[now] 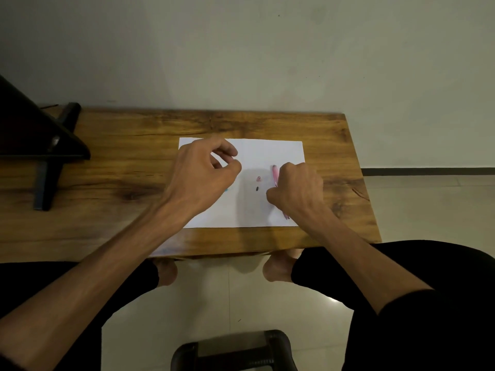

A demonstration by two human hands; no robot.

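R hand (pixel 296 191) grips pen (pixel 275 173), L hand (pixel 203 175) apart.

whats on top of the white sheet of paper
On the paper lie a pinkish bit and a black bit. The right hand grips a pink pen there. The left hand covers part of the sheet; only a blue speck peeks out.
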